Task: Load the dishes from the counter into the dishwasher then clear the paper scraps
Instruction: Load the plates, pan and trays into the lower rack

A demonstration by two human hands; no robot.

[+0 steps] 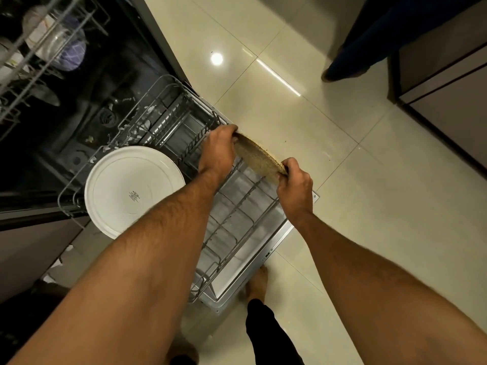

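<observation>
I hold a brown speckled plate [257, 159] on edge over the right side of the pulled-out lower dishwasher rack [232, 219]. My left hand [217, 151] grips its far rim and my right hand [293, 187] grips its near rim. A large white plate [131, 191] leans bottom-up at the rack's left side. The open dishwasher door [274, 233] lies under the rack.
The upper rack [39, 48] at top left holds glasses and bowls. Small white paper scraps [59, 262] lie on the floor by the cabinet at left. Another person's leg [350, 61] stands on the tiled floor at top right. My bare foot [257, 283] is beside the door's corner.
</observation>
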